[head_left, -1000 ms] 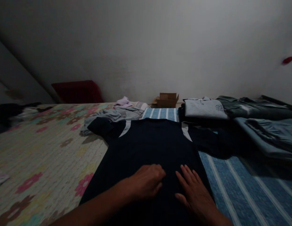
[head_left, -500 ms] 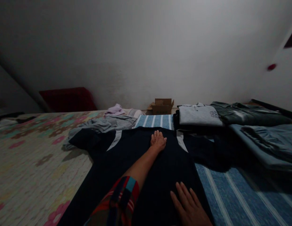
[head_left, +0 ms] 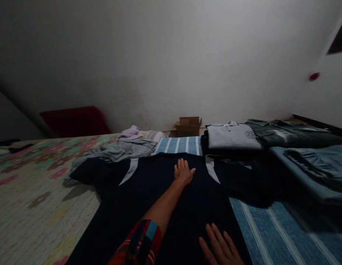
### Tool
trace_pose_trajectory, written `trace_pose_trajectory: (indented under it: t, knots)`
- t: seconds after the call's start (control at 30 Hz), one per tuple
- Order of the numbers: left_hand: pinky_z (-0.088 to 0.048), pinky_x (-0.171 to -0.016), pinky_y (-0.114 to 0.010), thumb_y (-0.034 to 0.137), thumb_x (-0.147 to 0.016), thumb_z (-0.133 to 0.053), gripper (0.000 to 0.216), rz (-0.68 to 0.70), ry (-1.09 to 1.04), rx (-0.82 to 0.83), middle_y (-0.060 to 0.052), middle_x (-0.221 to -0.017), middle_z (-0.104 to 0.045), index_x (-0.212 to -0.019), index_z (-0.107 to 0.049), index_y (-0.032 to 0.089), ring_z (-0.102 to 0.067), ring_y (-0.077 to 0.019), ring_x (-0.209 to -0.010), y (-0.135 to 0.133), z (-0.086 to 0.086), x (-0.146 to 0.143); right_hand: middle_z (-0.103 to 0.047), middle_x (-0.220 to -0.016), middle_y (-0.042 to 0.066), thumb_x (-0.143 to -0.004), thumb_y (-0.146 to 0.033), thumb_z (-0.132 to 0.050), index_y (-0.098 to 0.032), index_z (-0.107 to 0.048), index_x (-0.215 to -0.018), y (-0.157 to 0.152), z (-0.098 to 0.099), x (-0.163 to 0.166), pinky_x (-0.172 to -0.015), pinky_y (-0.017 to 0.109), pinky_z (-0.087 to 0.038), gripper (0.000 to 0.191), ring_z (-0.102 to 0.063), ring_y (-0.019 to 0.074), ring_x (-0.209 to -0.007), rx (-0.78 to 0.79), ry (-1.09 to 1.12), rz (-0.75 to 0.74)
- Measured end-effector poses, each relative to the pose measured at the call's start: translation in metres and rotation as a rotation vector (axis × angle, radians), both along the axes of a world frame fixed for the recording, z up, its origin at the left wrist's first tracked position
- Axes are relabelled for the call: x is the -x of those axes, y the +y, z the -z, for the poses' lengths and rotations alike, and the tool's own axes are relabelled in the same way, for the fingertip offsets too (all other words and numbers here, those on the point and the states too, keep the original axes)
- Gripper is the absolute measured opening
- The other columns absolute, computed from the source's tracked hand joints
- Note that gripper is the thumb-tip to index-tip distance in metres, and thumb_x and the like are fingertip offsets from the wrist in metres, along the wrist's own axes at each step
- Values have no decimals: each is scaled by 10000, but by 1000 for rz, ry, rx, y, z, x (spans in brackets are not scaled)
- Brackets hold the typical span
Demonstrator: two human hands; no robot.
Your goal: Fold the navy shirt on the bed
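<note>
A dark navy long-sleeved top (head_left: 159,187) with white shoulder stripes is spread out in front of me, neckline away from me. My left hand (head_left: 184,172) rests palm down on its upper part, just below the neckline, fingers stretched out. Lower on the same garment, near its right side, my right hand (head_left: 222,246) lies flat with fingers apart; part of it is cut off by the frame's bottom edge. The left sleeve of the top reaches over a crumpled grey garment (head_left: 123,147). Its right sleeve runs toward the folded clothes.
Blue striped fabric (head_left: 266,224) and a floral quilt (head_left: 35,198) cover the bed. At right are a folded grey shirt (head_left: 233,136), dark green garment (head_left: 295,134) and folded jeans (head_left: 322,165). A cardboard box (head_left: 188,127) stands by the wall; lilac cloth (head_left: 131,132) lies left of it.
The view has shifted a little. Both hands remain flat on the navy top; my left hand's fingers look slightly more spread, and my right hand sits a bit lower in view.
</note>
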State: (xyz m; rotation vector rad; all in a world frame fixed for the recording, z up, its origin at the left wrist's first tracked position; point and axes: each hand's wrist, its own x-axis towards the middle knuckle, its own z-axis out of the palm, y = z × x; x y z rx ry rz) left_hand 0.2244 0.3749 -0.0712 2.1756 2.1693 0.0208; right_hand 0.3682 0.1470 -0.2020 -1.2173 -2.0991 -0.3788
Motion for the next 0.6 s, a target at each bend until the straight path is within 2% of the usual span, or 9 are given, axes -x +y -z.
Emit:
trace_pose_trajectory:
  t: [0.17,0.3,0.4,0.5,0.6]
  knots:
    - [-168,-1091,-464,504,-891,-288,689,-4,3,-25,-192,-1493,-196,-1399,-285,39,-127,-310,-1384,1,-1,-2,-585,-1241,48,-909,-314,-439,-318,-478,-1306,5,-28,-14,-891,349,-450,398,-576,227,-1097,-26,-163,-124]
    - [-132,-1104,-454,476,-901,-303,646,63,-4,-67,-151,-1510,-162,-1407,-280,74,-94,-267,-1395,0,-3,-4,-584,-1234,85,-915,-320,-435,-301,-524,-1261,2,-44,-15,-845,411,-488,358,-568,277,-1103,54,-143,-85]
    - [-149,-1100,-458,477,-907,-301,620,123,-31,-59,-139,-1492,-237,-1397,-308,98,-155,-252,-1386,1,-3,-6,-526,-1295,104,-900,-339,-465,-288,-490,-1293,-1,-56,-12,-864,460,-484,397,-515,307,-1162,207,-163,-127]
    - [-165,-1083,-497,458,-911,-312,591,135,-52,-69,-173,-1469,-279,-1371,-348,89,-188,-284,-1375,3,-4,-8,-413,-1390,94,-905,-306,-454,-281,-426,-1344,-3,-73,-12,-952,496,-418,440,-398,308,-1262,400,-162,-142]
    - [-187,-1066,-515,413,-914,-341,538,145,-65,-97,-215,-1442,-315,-1328,-394,74,-224,-314,-1359,0,-9,-15,-361,-1420,97,-920,-249,-402,-265,-415,-1354,-4,-88,-13,-992,514,-370,434,-332,307,-1298,505,-147,-147]
